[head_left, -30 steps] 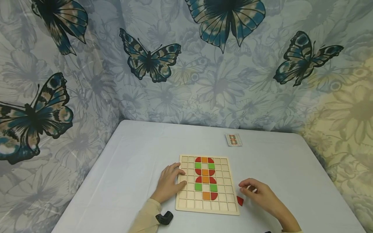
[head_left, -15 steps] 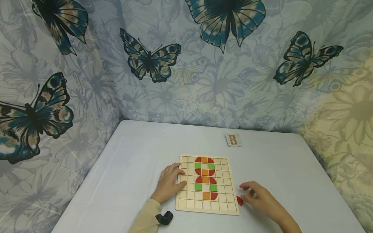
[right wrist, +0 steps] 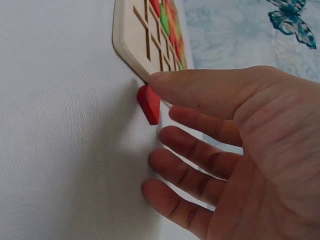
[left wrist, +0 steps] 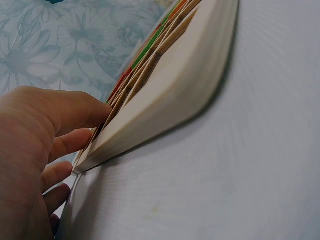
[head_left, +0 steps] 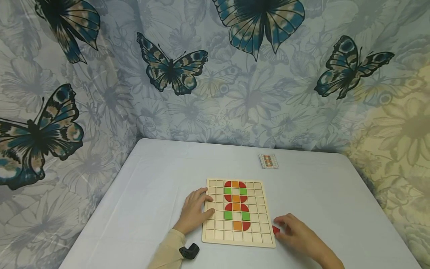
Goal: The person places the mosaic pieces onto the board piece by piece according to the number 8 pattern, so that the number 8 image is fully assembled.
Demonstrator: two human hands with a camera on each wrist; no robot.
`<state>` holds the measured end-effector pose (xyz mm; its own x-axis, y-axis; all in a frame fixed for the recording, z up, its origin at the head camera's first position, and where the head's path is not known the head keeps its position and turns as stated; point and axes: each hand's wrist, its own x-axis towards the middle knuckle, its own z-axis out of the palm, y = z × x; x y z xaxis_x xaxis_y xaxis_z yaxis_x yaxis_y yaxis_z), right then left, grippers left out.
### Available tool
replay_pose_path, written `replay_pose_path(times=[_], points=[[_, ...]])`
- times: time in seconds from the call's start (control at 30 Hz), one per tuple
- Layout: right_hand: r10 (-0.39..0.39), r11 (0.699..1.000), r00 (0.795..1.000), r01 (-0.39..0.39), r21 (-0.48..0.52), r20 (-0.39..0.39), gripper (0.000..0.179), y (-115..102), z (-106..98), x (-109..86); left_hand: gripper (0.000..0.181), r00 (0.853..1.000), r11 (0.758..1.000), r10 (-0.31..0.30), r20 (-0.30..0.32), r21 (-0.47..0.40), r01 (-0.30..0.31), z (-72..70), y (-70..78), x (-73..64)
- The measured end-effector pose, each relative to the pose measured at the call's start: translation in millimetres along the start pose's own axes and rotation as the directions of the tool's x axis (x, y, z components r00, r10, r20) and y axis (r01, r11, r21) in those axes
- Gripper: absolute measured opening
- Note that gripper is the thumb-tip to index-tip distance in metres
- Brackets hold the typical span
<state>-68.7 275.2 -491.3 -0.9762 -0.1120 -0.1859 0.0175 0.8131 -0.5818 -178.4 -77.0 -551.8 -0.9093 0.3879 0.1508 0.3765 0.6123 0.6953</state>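
A pale wooden grid board (head_left: 215, 236) lies on the table with red quarter-round, orange square and green square tiles set in its middle columns. My left hand (head_left: 193, 212) rests at the board's left edge; its thumb and a finger touch the top, as the left wrist view also shows. Beside the board's lower right edge lies a loose red quarter-round tile (right wrist: 151, 104). My right hand (head_left: 299, 237) is right over it, thumb and index finger apart on either side. In the right wrist view the thumb tip overlaps the tile; whether it touches cannot be told.
A small patterned card stack (head_left: 268, 161) lies toward the back of the white table (head_left: 161, 164). A black device (head_left: 189, 251) sits at the left wrist. Cloth walls (head_left: 255, 104) with butterfly prints stand behind and at the sides.
My right hand has come down and closer to the red tile, its thumb and index finger now around it. The left hand and the board stay in place.
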Motion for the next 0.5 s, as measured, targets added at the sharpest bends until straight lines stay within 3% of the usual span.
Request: replay_pose_path(times=[0.23, 0.5], points=[[0.085, 0.995, 0.996, -0.084, -0.051, 0.013, 0.044, -7.1, 4.3, 2.0, 0.025, 1.000, 1.000, 0.001, -0.007, -0.006, -0.001, 0.1, -0.4, -0.1], [0.094, 0.994, 0.996, -0.094, -0.053, -0.007, 0.041, -5.9, 7.5, 1.8, 0.026, 1.000, 1.000, -0.015, 0.003, -0.011, 0.015, -0.7, 0.7, -0.7]])
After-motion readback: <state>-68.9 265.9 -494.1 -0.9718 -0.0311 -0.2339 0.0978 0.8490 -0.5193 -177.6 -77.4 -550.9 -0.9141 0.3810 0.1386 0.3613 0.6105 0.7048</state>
